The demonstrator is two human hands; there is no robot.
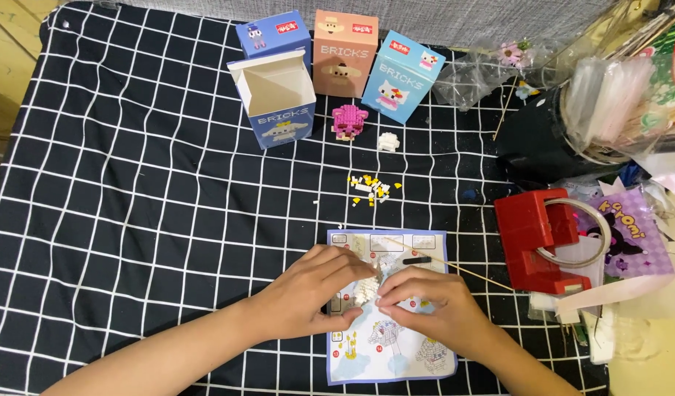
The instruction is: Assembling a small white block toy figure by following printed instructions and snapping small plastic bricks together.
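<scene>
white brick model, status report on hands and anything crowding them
Left hand and right hand both pinch the white brick model. Over the instruction sheet. Thin stick beside right hand.

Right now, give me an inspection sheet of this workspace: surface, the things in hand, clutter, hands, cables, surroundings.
Surface: black cloth with a white grid, wrinkled.
Things in hand: small white brick figure, held over the instruction sheet; loose white and yellow bricks beyond it.
Clutter: four brick boxes, one open blue box; pink brick figure; small white brick piece; thin wooden stick; red tape dispenser; plastic bags at right.
Hands: left hand and right hand both pinch the white figure.
Cables: nothing seen.
Surroundings: wooden surface at left; grey fabric behind.
</scene>
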